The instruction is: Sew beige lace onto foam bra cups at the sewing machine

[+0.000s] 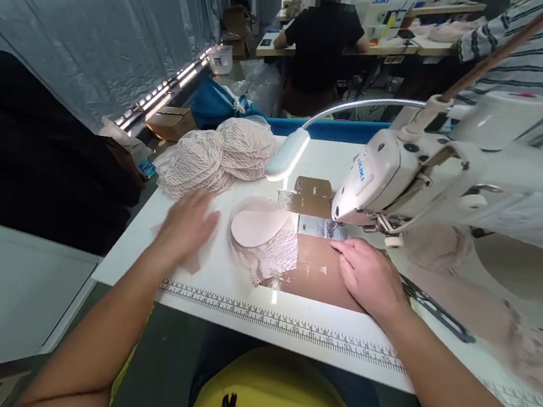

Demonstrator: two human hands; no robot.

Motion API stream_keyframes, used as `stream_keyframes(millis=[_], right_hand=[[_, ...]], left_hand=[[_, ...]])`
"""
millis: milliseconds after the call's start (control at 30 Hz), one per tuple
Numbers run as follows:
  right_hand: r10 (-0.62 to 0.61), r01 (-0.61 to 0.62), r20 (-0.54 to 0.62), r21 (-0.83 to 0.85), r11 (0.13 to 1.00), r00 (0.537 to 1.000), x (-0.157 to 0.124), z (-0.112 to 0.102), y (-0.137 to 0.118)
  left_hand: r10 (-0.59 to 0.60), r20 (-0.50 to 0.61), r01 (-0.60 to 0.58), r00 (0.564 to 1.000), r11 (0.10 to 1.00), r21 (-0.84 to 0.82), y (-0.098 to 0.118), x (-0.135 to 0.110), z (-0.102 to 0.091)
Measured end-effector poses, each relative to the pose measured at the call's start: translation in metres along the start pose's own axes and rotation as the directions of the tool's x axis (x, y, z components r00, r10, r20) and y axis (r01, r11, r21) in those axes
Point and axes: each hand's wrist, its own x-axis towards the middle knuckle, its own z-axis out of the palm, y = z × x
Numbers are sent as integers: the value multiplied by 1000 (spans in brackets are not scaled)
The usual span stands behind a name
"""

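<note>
My left hand, slightly blurred, is over the left part of the white table, its thumb apart from its fingers. A scrap of sheer pale fabric shows under and beside it; I see no grip on it. Just beyond the fingertips lies a pile of cream lace pieces. My right hand rests on the brown-covered sewing bed, fingers stretched towards the needle area of the white sewing machine. Between the hands lies a pale pink cup-shaped piece with lace and sheer fabric around it.
A printed ruler strip runs along the table's front edge. Dark thread snips lie right of my right hand, near beige lace fabric. A lamp on a bent neck hangs over the table. Two other people are beyond.
</note>
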Motion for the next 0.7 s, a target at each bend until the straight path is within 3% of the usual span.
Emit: stream_keyframes(millis=[67,133,233,300,400,500,600,700], right_hand=[[10,-10,-3,68,998,1000,-1,-1,0],[18,-14,-19,194,981,1000,-2,-7,-3],[45,-60,45,444,894,998,-6,-28,-15],[11,-140,215,595,791,977,-11,-43,-31],[-105,-314,447,757,573,888,-17,-53,-65],[-196,-382,443,880,281,875,-22,-42,-104],[-101,-407,405,913,-5,909,-24,-23,-131],[51,-371,393,897,-240,918,-24,-15,-133]], left_hand=[[-193,-66,189,979,980,-62,-38,-24,3],[-282,-125,269,951,957,-107,-62,-48,8],[-348,-181,309,920,927,-213,-65,-78,11],[-392,-226,282,892,872,-401,-49,-89,8],[-457,-278,113,845,661,-742,-9,-91,3],[-450,-278,-8,849,513,-858,36,-84,5],[-428,-232,-33,874,424,-905,75,-79,13],[-316,-105,-9,943,293,-956,98,-80,18]])
